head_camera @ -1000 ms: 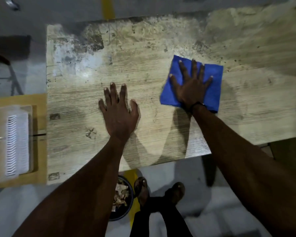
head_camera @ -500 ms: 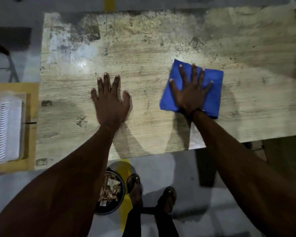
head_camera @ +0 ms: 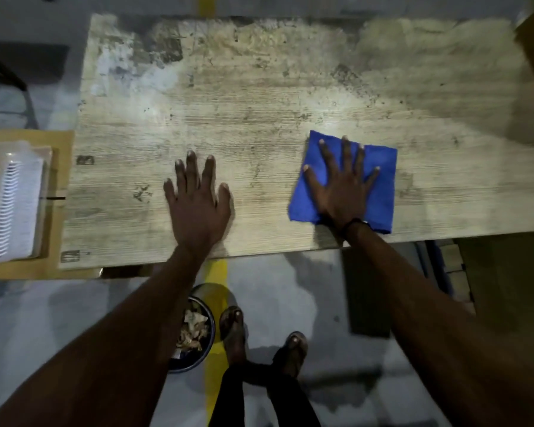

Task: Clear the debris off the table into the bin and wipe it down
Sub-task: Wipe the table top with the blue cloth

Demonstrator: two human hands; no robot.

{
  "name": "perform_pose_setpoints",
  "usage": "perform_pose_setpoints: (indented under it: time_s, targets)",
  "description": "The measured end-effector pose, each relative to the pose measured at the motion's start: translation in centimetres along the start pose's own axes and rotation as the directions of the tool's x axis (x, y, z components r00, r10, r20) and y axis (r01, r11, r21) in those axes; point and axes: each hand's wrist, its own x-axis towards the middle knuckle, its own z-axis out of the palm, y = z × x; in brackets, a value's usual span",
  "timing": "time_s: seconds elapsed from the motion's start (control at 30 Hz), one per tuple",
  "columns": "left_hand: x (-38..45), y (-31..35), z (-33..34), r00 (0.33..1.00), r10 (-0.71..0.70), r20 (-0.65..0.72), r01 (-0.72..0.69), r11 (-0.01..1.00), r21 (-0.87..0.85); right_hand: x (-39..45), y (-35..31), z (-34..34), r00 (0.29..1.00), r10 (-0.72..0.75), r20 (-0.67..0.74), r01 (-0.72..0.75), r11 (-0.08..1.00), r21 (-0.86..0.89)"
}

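Most debris (head_camera: 193,331) apparently sits in the bin (head_camera: 208,349) below the table (head_camera: 259,97); right hand (head_camera: 341,186), fingers spread flat, presses blue cloth (head_camera: 379,195) near its front edge, left hand (head_camera: 198,204) splayed alongside, stains remaining.

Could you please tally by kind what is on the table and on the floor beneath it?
Hands on the table: 2, left hand and right hand
Blue cloths: 1
Bins holding debris: 1
Total: 4

right hand (head_camera: 341,188) flat on blue cloth (head_camera: 379,192), left hand (head_camera: 198,208) flat on table (head_camera: 259,103)
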Motion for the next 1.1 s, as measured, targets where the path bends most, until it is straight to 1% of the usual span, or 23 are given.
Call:
perform_pose_setpoints:
  time_s: [0.03,0.07,0.1,0.17,0.2,0.23,0.27,0.3,0.37,0.4,0.47,0.5,0.53,0.57,0.63,0.67,0.7,0.77,0.8,0.87,0.97,1.03,1.1]
  targets:
    - [-1.1,0.5,0.0,1.0,-0.015,0.004,0.015,1.0,0.008,-1.0,-1.2,0.2,1.0,0.006,-0.018,-0.006,1.0,-0.003]
    - [-2.0,0.9,0.0,0.999,-0.034,0.014,0.034,0.999,0.009,-2.5,-2.5,0.5,0.999,-0.034,-0.03,0.034,0.999,-0.017]
    - [-2.7,1.2,0.0,0.998,-0.052,0.026,0.052,0.999,0.01,-4.3,-3.9,0.8,0.992,-0.122,-0.026,0.121,0.992,-0.035]
    - [-3.6,1.5,0.0,0.997,-0.064,0.039,0.063,0.998,0.02,-8.4,-5.3,0.9,0.944,-0.33,0.026,0.331,0.944,-0.016]
    - [-3.8,1.5,-0.1,0.998,-0.059,0.038,0.058,0.998,0.025,-9.7,-4.8,0.7,0.917,-0.395,0.044,0.395,0.918,0.012]
    - [-3.9,1.5,-0.1,0.998,-0.055,0.034,0.054,0.998,0.023,-10.1,-3.3,0.5,0.906,-0.421,0.046,0.42,0.907,0.022]
    - [-3.9,1.4,0.0,0.998,-0.054,0.03,0.053,0.998,0.016,-10.0,-1.3,0.2,0.915,-0.401,0.05,0.401,0.916,0.012]
    - [-4.0,1.5,0.0,0.998,-0.054,0.028,0.053,0.999,0.008,-9.4,1.1,-0.2,0.941,-0.335,0.051,0.336,0.942,-0.013]
    - [-4.0,1.6,0.2,0.998,-0.059,0.031,0.059,0.998,0.003,-7.4,6.1,-1.4,0.986,-0.152,0.068,0.156,0.986,-0.051]
    - [-4.1,1.7,0.3,0.998,-0.06,0.029,0.059,0.998,0.005,-6.3,8.2,-2.1,0.995,-0.063,0.079,0.066,0.997,-0.036]
    - [-4.1,1.8,0.5,0.998,-0.06,0.018,0.06,0.998,0.021,-4.4,9.7,-2.8,0.997,0.047,0.067,-0.048,0.999,0.012]
    - [-4.1,2.1,0.6,0.997,-0.076,0.016,0.076,0.997,0.019,-3.8,9.1,-2.7,0.996,0.076,0.044,-0.077,0.997,0.024]
    - [-4.0,2.6,0.8,0.994,-0.107,0.019,0.107,0.994,0.008,-3.5,7.9,-2.2,0.997,0.08,0.019,-0.081,0.996,0.024]
    - [-4.0,3.3,1.0,0.989,-0.149,0.024,0.149,0.989,-0.003,-3.3,6.1,-1.6,0.998,0.054,0.008,-0.055,0.998,0.016]
    - [-3.7,5.3,1.5,0.976,-0.215,0.034,0.215,0.976,-0.017,-3.6,2.3,-0.2,0.995,-0.095,0.023,0.095,0.995,-0.012]
    - [-3.4,6.5,1.7,0.976,-0.212,0.044,0.213,0.977,-0.027,-4.2,0.9,0.3,0.982,-0.186,0.03,0.186,0.982,-0.02]
    - [-3.1,7.7,1.9,0.983,-0.173,0.064,0.176,0.984,-0.038,-4.7,0.4,0.6,0.964,-0.264,0.036,0.264,0.964,-0.014]
    - [-2.5,10.0,2.5,0.994,-0.033,0.101,0.038,0.998,-0.047,-4.9,1.8,0.5,0.936,-0.351,0.01,0.351,0.936,-0.002]
    - [-2.1,11.1,2.9,0.993,0.036,0.108,-0.03,0.998,-0.052,-4.7,3.7,0.2,0.937,-0.349,-0.013,0.349,0.937,-0.004]
    - [-1.2,12.8,3.7,0.987,0.11,0.115,-0.102,0.992,-0.077,-3.7,8.8,-0.8,0.965,-0.26,-0.023,0.26,0.965,-0.035]
    - [0.8,14.2,4.5,0.984,0.126,0.127,-0.114,0.989,-0.098,-1.9,16.1,-3.2,0.998,-0.057,0.039,0.057,0.998,-0.01]
    - [2.4,14.9,4.8,0.988,0.101,0.116,-0.089,0.991,-0.102,-1.4,17.4,-3.7,0.999,0.041,0.029,-0.041,0.999,0.004]
    - [3.2,15.8,5.2,0.993,0.055,0.106,-0.044,0.994,-0.104,-1.7,15.6,-3.0,0.995,0.101,-0.016,-0.101,0.995,0.0]
